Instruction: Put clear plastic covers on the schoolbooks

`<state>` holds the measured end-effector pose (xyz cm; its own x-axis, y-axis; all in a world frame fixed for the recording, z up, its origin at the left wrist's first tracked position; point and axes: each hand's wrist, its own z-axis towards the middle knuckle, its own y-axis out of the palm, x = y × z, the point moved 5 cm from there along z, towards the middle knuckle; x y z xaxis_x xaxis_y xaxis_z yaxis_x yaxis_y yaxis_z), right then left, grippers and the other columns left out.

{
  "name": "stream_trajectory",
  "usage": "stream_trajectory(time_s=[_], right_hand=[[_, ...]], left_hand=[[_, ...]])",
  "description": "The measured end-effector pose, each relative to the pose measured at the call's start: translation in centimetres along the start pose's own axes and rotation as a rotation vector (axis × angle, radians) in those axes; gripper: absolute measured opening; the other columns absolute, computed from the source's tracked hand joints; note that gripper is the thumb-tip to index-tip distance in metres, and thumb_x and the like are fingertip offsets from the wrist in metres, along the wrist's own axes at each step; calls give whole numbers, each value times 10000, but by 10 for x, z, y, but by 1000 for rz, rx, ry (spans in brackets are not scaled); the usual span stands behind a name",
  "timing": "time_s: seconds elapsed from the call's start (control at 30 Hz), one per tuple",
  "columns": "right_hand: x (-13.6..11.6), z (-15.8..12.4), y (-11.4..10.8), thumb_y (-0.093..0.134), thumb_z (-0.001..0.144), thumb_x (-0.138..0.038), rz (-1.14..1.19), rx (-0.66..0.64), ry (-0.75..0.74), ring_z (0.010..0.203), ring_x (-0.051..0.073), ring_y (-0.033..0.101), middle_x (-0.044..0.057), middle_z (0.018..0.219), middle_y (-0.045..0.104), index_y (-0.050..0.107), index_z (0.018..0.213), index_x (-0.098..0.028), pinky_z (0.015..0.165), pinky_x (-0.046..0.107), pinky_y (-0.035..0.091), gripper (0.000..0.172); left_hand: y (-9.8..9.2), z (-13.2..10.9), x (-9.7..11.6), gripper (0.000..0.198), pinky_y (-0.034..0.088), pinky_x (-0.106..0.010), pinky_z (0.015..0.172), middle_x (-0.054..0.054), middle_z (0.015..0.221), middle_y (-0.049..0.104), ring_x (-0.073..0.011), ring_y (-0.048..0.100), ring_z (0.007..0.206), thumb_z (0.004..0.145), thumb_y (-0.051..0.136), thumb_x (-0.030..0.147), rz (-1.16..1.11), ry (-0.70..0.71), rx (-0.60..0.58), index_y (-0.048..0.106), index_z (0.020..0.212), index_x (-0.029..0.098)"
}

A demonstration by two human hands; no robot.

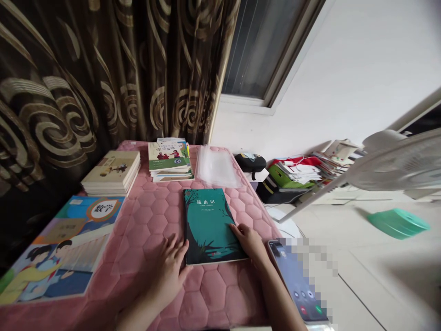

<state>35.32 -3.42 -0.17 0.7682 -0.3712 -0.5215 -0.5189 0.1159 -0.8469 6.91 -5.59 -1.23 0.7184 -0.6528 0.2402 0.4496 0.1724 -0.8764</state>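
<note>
A teal and black paperback book (210,225) lies face up on the pink quilted mat, with its title upright to me. My right hand (251,241) grips its lower right edge, thumb on the cover and the other fingers curled at the side. Flat on the mat, my left hand (168,262) is open with fingers apart, its fingertips beside the book's lower left edge. Under and beyond that hand, a faint clear plastic sheet (132,243) seems to cover the mat. A stack of clear plastic book covers (218,166) rests past the book.
On the left lie a large maths textbook (65,248) and a stack of beige books (112,172). More booklets (168,158) sit at the back by the patterned curtain (138,69). A phone (298,280) is at the right edge; a white fan (396,158) stands beyond.
</note>
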Motion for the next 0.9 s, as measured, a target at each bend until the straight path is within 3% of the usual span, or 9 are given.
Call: stream_trajectory(time_s=[0.9], right_hand=[[-5,-3,1,400,966,-489,-133,7,16,793,224,690,52,783,724,585,767,-222,638,255,414,381]], left_hand=[[0,-3,2,484,468,-534,1022,-104,1344,610,-316,526,1277,864,554,271,30,-7,-7,522,1339,181]])
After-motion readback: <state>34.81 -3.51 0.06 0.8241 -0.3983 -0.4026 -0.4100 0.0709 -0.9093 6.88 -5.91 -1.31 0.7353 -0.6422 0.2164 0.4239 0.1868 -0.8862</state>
